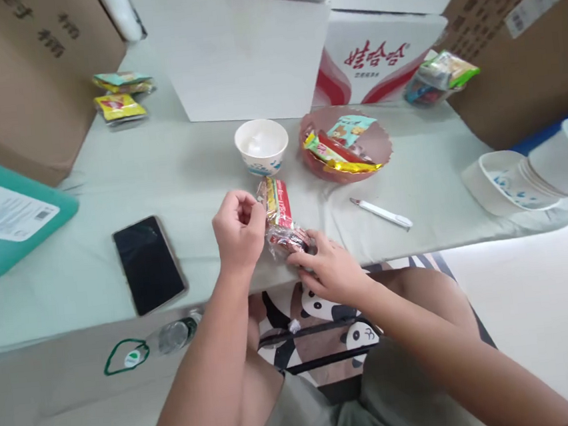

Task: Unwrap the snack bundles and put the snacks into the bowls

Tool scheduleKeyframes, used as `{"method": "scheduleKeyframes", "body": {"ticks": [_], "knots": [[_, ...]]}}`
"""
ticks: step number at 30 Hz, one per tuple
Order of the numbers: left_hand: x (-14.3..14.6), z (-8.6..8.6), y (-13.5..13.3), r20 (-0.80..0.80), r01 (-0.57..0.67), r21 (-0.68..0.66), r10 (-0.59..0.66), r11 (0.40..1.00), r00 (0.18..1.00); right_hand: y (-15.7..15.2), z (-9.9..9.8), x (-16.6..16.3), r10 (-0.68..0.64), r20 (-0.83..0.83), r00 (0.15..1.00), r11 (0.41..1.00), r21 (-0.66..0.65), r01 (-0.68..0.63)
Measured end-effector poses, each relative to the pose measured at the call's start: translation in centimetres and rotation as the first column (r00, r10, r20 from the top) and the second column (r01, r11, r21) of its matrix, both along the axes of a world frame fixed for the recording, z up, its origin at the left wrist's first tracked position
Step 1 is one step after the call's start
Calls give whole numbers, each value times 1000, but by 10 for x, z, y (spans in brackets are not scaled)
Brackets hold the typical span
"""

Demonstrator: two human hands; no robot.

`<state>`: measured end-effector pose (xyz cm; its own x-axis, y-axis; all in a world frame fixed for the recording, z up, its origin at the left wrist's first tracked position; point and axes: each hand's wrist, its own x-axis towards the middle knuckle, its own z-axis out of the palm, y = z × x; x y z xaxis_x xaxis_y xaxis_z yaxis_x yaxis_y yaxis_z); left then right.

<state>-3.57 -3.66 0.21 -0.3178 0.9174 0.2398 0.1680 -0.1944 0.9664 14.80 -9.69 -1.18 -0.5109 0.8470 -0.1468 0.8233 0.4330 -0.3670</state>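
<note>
My left hand (239, 229) is closed in a pinch at the left edge of a red and yellow snack packet (280, 203) with clear film. Just below lies a dark snack in crinkled clear wrap (285, 241), touching the packet; whether the two are joined I cannot tell. The curled fingers of my right hand (333, 268) grip this dark snack from its right side. Behind the packet stands a white paper bowl (264, 166) with a blue print, holding something whitish. To its right, a pinkish scalloped bowl (351, 176) contains several wrapped snacks.
A phone (151, 264) lies at left, and a white pen-like tool (382, 213) at right. Stacked paper bowls (502, 182) lie on their side at far right. White boxes (249, 55), cartons (25, 84) and a green jug (7, 213) border the table. Snack packets (120, 108) sit back left.
</note>
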Motion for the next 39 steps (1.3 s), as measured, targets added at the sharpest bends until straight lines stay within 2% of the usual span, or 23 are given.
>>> {"method": "scheduleKeyframes", "body": {"ticks": [2,4,7,12,19,25,33,39], "knots": [[14,-9,1,-125,95,-63,-102,993,987,2,0,21,-3,4,1000,1000,18,3],[26,-18,4,-281,139,-70,-153,988,947,6,-1,39,-15,14,1000,999,31,15],[39,-29,6,-377,182,-67,-194,981,906,11,-2,58,-35,5,999,999,34,35],[51,-39,3,-426,147,-54,-156,988,891,16,-3,69,-87,-126,988,996,-19,85],[49,-43,5,-446,-44,-31,25,999,895,22,7,67,-40,-148,988,997,-73,29],[51,-49,7,-431,-9,-74,-24,997,902,23,5,70,-25,-164,986,997,-80,12],[55,-54,5,-629,37,1,-28,999,777,23,0,65,-46,-170,984,997,-64,35],[51,-57,11,-482,-95,39,102,995,870,22,-21,69,-69,-248,966,996,45,82]]}}
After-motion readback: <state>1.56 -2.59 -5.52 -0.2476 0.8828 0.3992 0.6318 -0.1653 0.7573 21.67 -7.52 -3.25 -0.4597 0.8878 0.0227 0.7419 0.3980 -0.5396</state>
